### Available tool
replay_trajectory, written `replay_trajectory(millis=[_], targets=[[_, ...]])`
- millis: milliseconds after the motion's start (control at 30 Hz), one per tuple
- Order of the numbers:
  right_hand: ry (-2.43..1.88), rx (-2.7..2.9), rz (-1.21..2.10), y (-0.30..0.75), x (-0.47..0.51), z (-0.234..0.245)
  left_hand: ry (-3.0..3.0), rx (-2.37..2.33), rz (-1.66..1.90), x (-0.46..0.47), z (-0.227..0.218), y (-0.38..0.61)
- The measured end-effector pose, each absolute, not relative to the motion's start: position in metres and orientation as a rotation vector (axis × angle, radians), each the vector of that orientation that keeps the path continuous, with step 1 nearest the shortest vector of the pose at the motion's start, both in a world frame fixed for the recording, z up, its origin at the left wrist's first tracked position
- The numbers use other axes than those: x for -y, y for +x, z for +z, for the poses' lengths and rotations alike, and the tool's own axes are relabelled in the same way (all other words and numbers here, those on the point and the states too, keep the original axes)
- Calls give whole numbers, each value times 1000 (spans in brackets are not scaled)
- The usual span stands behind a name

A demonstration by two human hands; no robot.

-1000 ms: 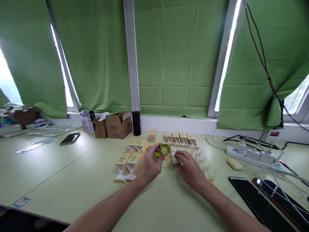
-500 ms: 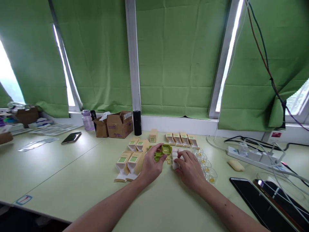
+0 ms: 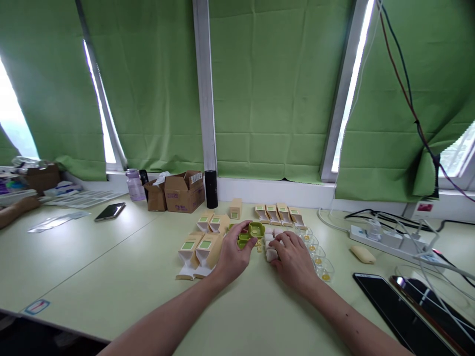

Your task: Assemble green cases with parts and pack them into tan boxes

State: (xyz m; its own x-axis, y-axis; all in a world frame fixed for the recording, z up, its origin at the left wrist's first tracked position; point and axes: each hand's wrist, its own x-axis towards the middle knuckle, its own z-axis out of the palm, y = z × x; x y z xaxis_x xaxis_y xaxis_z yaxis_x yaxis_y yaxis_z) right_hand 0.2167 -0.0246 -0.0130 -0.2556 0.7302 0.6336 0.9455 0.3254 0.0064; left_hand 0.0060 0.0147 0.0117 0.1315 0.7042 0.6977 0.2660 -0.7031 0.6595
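At the middle of the pale-green table [image 3: 111, 277], the left hand [image 3: 230, 256] was curled around green case parts [image 3: 257, 229], thumb and fingers closed on them. Just beside it, the right hand [image 3: 294, 258] pinched a white block [image 3: 270, 255] lying on the tabletop, between tan cartons [image 3: 200, 249] and clear cups [image 3: 322, 269].

Nothing here can be read. The cardboard box [image 3: 184, 192] bears purple print and the small tan cartons [image 3: 202, 249] carry green labels, all too small to make out.
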Motion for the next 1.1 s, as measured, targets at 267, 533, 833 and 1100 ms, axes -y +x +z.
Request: replay_trajectory(millis=[267, 533, 833, 1100], targets=[[-1375, 1999, -488, 217, 29, -8, 2046, -933, 1549, -14, 11, 5], [-988, 1860, -524, 211, 37, 0, 1962, -743, 1484, -11, 8, 8], [-846, 1797, -552, 200, 42, -3, 1877, -619, 1374, 1, 12, 15], [-854, 1731, -435, 197, 42, -3, 1914, -621, 1232, 5, 9, 19]])
